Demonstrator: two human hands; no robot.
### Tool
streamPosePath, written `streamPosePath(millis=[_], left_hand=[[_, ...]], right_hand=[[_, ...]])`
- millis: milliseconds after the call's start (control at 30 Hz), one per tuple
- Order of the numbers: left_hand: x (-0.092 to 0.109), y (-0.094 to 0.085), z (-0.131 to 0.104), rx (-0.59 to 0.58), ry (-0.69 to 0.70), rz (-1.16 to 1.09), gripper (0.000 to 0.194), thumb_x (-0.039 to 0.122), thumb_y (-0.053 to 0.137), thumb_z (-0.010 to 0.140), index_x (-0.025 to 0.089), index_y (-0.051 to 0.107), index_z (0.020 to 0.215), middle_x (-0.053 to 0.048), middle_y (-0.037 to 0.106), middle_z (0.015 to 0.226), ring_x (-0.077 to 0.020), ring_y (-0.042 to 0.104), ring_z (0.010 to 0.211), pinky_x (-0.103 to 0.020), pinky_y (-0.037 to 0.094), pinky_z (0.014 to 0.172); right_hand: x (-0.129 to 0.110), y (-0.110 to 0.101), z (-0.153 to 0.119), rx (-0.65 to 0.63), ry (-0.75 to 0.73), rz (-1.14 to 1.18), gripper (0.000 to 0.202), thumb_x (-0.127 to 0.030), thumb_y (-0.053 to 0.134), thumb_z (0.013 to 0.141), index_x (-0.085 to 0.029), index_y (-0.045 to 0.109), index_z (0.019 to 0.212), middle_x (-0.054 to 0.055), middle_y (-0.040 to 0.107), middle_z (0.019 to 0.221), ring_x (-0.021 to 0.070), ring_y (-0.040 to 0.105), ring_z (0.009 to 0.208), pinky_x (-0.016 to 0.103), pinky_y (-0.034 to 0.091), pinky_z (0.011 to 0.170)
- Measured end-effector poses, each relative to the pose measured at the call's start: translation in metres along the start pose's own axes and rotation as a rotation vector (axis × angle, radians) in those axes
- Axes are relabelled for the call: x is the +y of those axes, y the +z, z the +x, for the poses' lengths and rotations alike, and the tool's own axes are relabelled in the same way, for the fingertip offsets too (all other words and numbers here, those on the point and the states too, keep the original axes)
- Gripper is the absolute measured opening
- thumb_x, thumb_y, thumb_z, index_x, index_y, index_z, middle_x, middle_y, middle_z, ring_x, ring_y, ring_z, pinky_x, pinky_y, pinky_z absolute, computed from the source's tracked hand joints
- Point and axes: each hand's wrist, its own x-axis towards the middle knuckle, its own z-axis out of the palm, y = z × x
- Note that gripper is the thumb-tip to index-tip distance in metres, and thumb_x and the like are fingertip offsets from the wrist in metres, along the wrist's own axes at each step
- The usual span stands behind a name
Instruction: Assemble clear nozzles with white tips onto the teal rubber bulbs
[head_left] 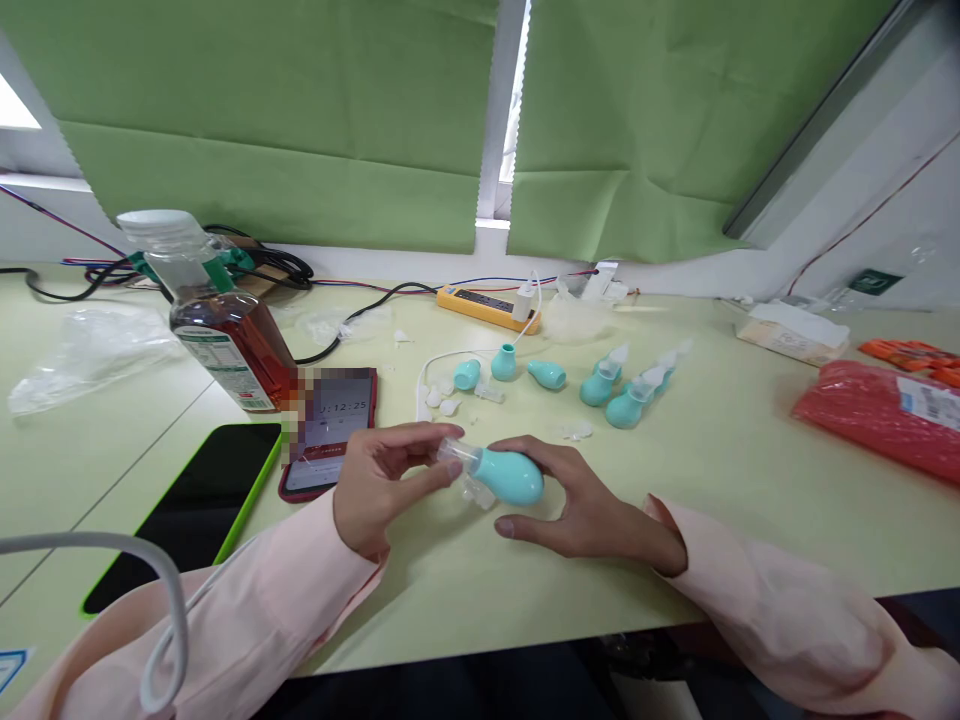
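A turquoise rubber squeeze bulb (513, 478) with a clear plastic nozzle (459, 455) at its left end is held above the table, lying nearly level. My left hand (386, 485) pinches the nozzle between thumb and fingers. Around the bulb's right side, my right hand (581, 505) is loosely cupped; its upper fingers lie against the bulb and the thumb stands apart below. Small clear plastic parts (478, 492) show just beneath the nozzle. Farther back are loose turquoise bulbs (505, 363) and, to their right, several bulbs with clear tips attached (628, 405).
White round pieces (448, 407) and a clear tube part (490, 393) lie behind my hands. At left are a phone showing a timer (330, 440), a green-edged phone (202, 500) and a bottle (232, 345). A yellow power strip (480, 308) is behind; a red package (877, 410) is right.
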Motion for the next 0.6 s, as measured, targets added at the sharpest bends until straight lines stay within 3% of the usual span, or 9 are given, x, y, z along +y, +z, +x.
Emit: streamPosePath(millis=[133,267,333,433,533,600], left_hand=[[-0.001,0.000,0.002,0.062,0.010,-0.001,0.028,0.019,0.067,0.059,0.015,0.064,0.086,-0.002,0.062,0.068,-0.0117,0.055,0.061,-0.023,0.046,0.056],[-0.007,0.005,0.000,-0.009,0.124,0.145,0.023,0.018,0.064,0.062,0.017,0.065,0.085,-0.002,0.060,0.070,-0.0111,0.053,0.064,-0.024,0.046,0.061],[-0.009,0.006,-0.001,-0.047,0.126,0.154,0.030,0.018,0.062,0.065,0.019,0.061,0.095,-0.001,0.059,0.071,-0.0111,0.053,0.066,-0.025,0.046,0.064],[-0.010,0.003,0.000,-0.050,0.148,0.197,0.044,0.019,0.060,0.068,0.020,0.050,0.111,-0.002,0.059,0.079,-0.0123,0.054,0.071,-0.028,0.047,0.068],[-0.011,0.000,0.001,-0.040,0.307,0.460,0.032,0.019,0.056,0.070,0.017,0.056,0.102,-0.006,0.058,0.083,-0.0142,0.053,0.074,-0.030,0.046,0.069],[-0.015,0.000,0.001,-0.105,0.440,0.686,0.026,0.019,0.054,0.070,0.015,0.059,0.095,-0.008,0.057,0.089,-0.0174,0.051,0.081,-0.033,0.044,0.072]], right_hand=[[0.011,-0.005,0.003,0.092,-0.036,-0.027,0.046,-0.033,0.059,0.067,-0.021,0.044,0.108,0.006,0.054,0.102,0.0155,0.053,0.083,0.028,0.046,0.069],[0.020,-0.001,0.006,0.056,-0.099,-0.110,0.039,-0.033,0.060,0.067,-0.019,0.050,0.102,0.004,0.058,0.090,0.0148,0.053,0.078,0.028,0.046,0.068],[0.023,0.002,0.007,0.046,-0.104,-0.141,0.037,-0.033,0.060,0.066,-0.019,0.052,0.100,0.004,0.059,0.085,0.0145,0.054,0.076,0.028,0.046,0.068],[0.030,0.002,0.009,0.133,-0.032,-0.136,0.035,-0.033,0.059,0.067,-0.018,0.052,0.098,0.004,0.060,0.084,0.0135,0.055,0.070,0.028,0.047,0.065],[0.039,-0.002,0.012,0.258,0.060,-0.057,0.030,-0.031,0.058,0.068,-0.017,0.051,0.094,0.004,0.060,0.084,0.0135,0.056,0.071,0.028,0.049,0.067],[0.045,-0.005,0.014,0.279,0.114,-0.019,0.027,-0.029,0.058,0.067,-0.016,0.051,0.090,0.004,0.060,0.081,0.0138,0.057,0.073,0.028,0.050,0.069]])
